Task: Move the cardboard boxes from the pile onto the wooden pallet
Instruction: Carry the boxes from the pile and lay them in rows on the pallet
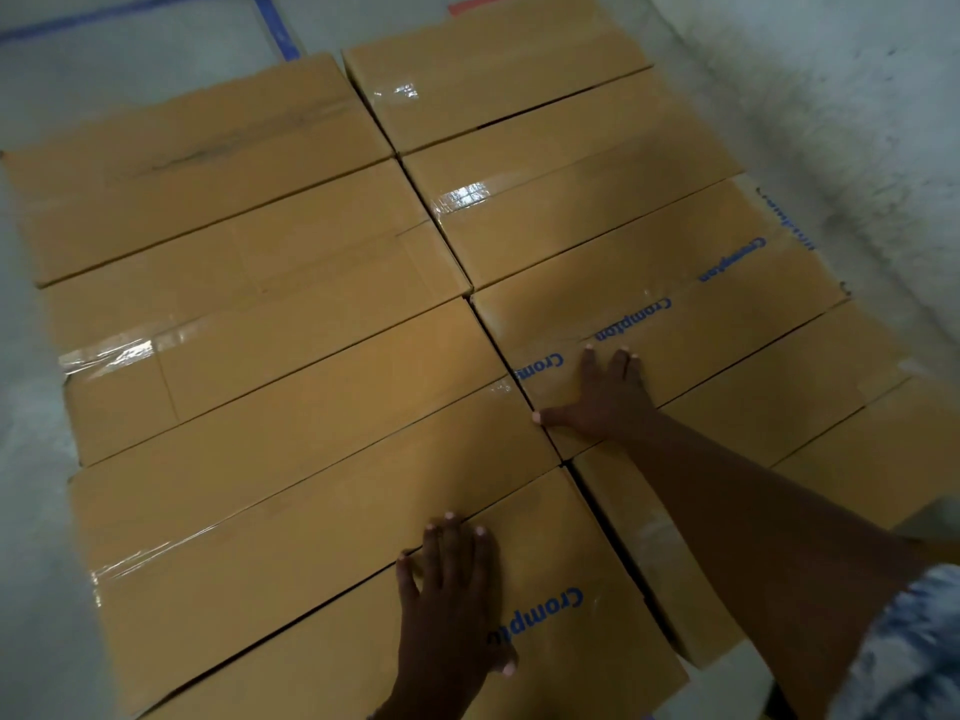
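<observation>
A pale concrete floor with blue tape lines surrounds the cardboard boxes, laid flat in 2 columns of about 4 each, edges touching. The pallet is hidden. The left hand lies flat, released, on the nearest left box; the right hand rests spread across the central seam.
</observation>
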`<state>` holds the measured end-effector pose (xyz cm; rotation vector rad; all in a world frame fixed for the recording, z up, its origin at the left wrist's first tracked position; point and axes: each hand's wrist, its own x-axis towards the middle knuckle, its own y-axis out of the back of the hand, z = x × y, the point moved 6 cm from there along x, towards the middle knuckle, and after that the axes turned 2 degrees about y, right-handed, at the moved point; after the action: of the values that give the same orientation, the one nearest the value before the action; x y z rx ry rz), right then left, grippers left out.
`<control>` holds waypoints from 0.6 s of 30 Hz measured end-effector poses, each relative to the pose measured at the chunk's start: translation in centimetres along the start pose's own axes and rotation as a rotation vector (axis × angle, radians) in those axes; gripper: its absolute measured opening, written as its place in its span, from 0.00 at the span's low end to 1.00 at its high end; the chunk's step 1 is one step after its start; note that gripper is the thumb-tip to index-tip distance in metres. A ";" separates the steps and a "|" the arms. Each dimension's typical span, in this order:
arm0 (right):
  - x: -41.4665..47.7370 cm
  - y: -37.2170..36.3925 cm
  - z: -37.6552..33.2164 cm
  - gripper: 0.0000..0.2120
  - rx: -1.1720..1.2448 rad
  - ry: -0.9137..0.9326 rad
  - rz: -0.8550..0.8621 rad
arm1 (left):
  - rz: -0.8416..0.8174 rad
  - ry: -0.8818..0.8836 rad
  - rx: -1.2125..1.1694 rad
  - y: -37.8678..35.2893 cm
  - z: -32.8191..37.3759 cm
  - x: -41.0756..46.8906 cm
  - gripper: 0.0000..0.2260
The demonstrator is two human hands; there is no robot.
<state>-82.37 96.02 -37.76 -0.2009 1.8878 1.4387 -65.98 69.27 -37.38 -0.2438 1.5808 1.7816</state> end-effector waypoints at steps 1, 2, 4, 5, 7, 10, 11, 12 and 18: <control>-0.1 0.1 0.2 0.68 0.002 0.011 -0.021 | 0.008 -0.004 0.005 -0.1 0.0 0.0 0.65; -0.2 0.4 0.4 0.67 0.012 0.031 -0.034 | 0.000 -0.004 0.011 -0.4 -0.1 0.1 0.66; -0.8 1.1 1.4 0.62 0.045 0.078 0.001 | -0.032 0.012 0.040 -0.6 0.0 0.2 0.67; -1.4 1.3 2.5 0.60 0.052 0.084 0.050 | -0.046 0.022 0.053 -0.6 0.0 0.3 0.66; -3.5 1.1 6.0 0.57 0.030 -0.003 0.179 | -0.068 0.034 0.062 -0.5 0.3 0.2 0.66; -7.9 -1.4 13.5 0.57 0.035 -0.258 0.194 | -0.086 0.035 0.092 -0.3 0.6 0.0 0.67; -9.1 -2.4 15.8 0.58 0.049 -0.316 0.138 | -0.099 0.048 0.108 -0.4 0.5 -0.1 0.67; -10.2 -3.5 17.5 0.60 0.075 -0.342 0.072 | -0.118 0.067 0.127 -0.6 0.4 -0.1 0.68; -12.1 -7.9 18.1 0.67 0.112 -0.254 -0.048 | -0.107 0.043 0.140 -0.7 0.5 -0.2 0.67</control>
<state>-61.27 105.60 -37.89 -0.0083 1.7363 1.2586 -65.22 69.66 -37.64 -0.2962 1.6825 1.5868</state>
